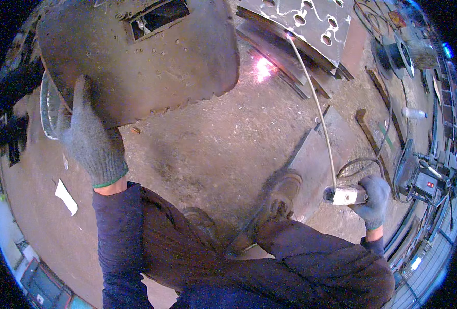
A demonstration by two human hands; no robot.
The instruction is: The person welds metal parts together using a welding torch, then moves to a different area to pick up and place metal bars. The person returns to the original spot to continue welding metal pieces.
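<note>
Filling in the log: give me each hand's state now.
Left hand: holding the brown welding shield.
Right hand: closed around the electrode holder, with a long rod in it.

Brown shield (161,77) — windowed, slightly tilted; pale rod (317,100) slanting from white-sided electrode holder (347,195) toward holed grey plate (313,32) — upright shadow omitted.

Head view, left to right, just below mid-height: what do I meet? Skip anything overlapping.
Gloved left hand → one shoe → the other shoe → pale electrode holder → gloved right hand → machine box with red switches.
</note>
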